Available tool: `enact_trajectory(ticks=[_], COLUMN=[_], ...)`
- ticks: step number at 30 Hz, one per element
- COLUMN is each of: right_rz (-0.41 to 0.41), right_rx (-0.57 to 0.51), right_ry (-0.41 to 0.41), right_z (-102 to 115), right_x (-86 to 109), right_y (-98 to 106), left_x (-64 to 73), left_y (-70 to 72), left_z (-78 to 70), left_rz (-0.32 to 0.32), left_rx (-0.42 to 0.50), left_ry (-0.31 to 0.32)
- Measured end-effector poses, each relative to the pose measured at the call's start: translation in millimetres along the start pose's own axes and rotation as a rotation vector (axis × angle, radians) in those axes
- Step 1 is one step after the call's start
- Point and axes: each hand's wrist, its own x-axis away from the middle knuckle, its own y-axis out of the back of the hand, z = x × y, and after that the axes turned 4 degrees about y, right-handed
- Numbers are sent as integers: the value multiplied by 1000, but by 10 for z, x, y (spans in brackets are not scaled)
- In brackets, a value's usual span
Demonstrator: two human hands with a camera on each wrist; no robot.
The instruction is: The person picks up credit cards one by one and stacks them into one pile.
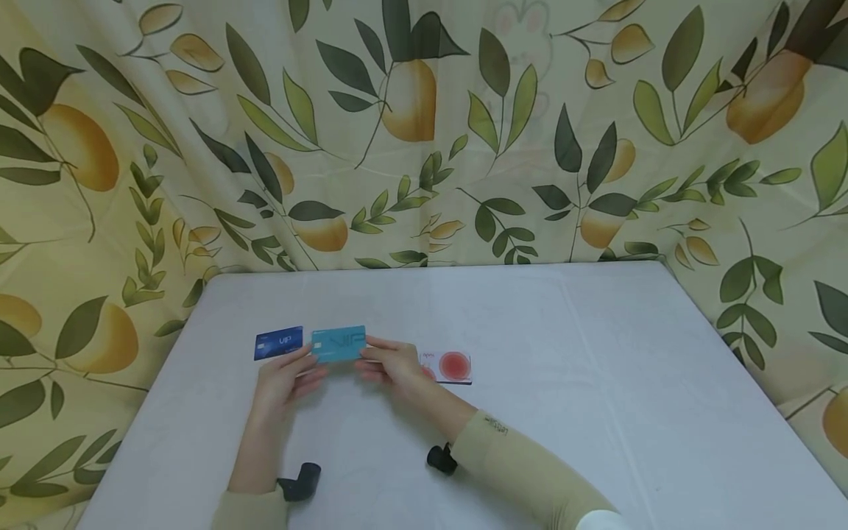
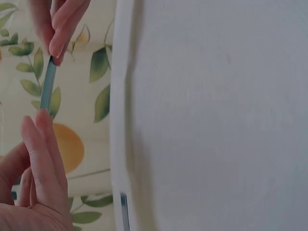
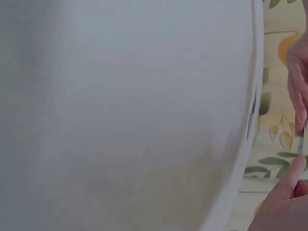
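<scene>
A light blue card (image 1: 338, 344) with "VIP" lettering is held up above the table between both hands. My left hand (image 1: 281, 379) pinches its left end, and my right hand (image 1: 396, 366) pinches the right end. Seen from the left wrist, the card (image 2: 48, 86) is nearly edge-on between the two sets of fingertips. Beside the left hand lies a dark blue "VIP" card (image 1: 279, 342). A white card with red circles (image 1: 454, 366) lies just right of the right hand, partly covered by it; a dark edge shows beneath.
The white-covered table (image 1: 596, 383) stretches to the right and toward the front. Behind it hangs a fruit-and-leaf patterned curtain (image 1: 424, 184). Black wrist devices (image 1: 301, 482) sit at both forearms.
</scene>
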Motion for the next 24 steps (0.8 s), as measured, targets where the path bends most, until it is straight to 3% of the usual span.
enact_trajectory(ticks=[11, 24], right_rz=[-28, -84], right_rx=[22, 52], right_ry=[5, 46], right_z=[142, 202], right_x=[99, 224], right_y=[298, 675], left_x=[16, 34], left_y=[-350, -739], left_z=[29, 117], left_rz=[15, 34], left_rx=[58, 61], left_ry=[13, -35])
